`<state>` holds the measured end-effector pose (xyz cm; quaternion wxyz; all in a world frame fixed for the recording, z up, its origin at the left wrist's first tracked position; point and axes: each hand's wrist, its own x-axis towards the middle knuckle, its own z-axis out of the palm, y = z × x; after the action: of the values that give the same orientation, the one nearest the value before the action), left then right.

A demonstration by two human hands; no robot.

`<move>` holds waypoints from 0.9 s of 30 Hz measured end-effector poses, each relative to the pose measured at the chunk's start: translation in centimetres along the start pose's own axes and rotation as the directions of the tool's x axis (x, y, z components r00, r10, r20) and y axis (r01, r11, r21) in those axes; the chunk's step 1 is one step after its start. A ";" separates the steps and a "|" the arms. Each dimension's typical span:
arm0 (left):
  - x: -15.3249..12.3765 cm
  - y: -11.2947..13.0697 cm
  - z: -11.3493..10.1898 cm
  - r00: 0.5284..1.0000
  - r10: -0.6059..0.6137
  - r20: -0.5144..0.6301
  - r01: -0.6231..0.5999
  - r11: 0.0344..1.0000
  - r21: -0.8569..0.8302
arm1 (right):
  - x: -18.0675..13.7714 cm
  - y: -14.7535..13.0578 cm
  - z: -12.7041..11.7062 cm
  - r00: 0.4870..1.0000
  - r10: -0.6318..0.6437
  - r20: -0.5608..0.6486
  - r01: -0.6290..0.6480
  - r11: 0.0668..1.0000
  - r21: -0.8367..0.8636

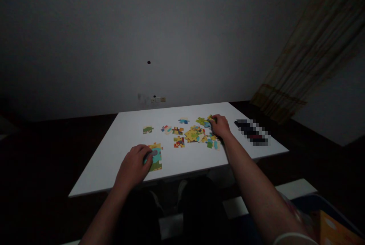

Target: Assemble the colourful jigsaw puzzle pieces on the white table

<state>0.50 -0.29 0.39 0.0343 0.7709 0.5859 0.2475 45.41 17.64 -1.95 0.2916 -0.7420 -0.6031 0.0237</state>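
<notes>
My left hand [135, 165] rests on a block of joined jigsaw puzzle pieces [156, 157] near the table's front edge. Its thumb and fingers are apart, lying over the block's left side and hiding part of it. Yellow, turquoise and green show on that block. To the right, my right hand [220, 125] is closed, its fingertips on a yellow puzzle piece [210, 118] at the far right of a loose heap. The heap of puzzle pieces [194, 134] lies overlapping, left of my right wrist. My right fingers partly cover the pieces below them.
A green puzzle piece [147, 129], a blue one [183, 120] and a red-yellow one [179, 142] lie apart on the white table [114, 153]. A dark, pixelated object [251, 131] is at the table's right. A curtain [293, 54] hangs by the wall.
</notes>
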 end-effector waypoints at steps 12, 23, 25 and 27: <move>0.0 0.0 0.0 1.000 0.003 0.006 -0.004 1.000 0.014 | -1.0 -1.0 -1.2 0.996 -0.091 0.000 0.091 0.995 0.044; 0.0 0.2 0.0 1.000 0.022 -0.010 -0.022 1.000 0.008 | -1.7 -1.4 -1.4 0.772 -0.559 0.302 0.451 0.817 0.359; -0.1 0.1 0.0 1.000 0.022 -0.008 -0.022 1.000 0.011 | -1.7 -1.5 -1.6 0.748 -0.576 0.331 0.483 0.814 0.323; -0.1 0.0 0.1 1.000 0.020 -0.007 -0.020 1.000 0.012 | -1.8 -1.6 -1.8 0.737 -0.572 0.360 0.487 0.818 0.305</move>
<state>0.50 -0.35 0.28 0.0253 0.7759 0.5799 0.2472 44.25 15.43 -0.30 0.2132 -0.4823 -0.8340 0.1620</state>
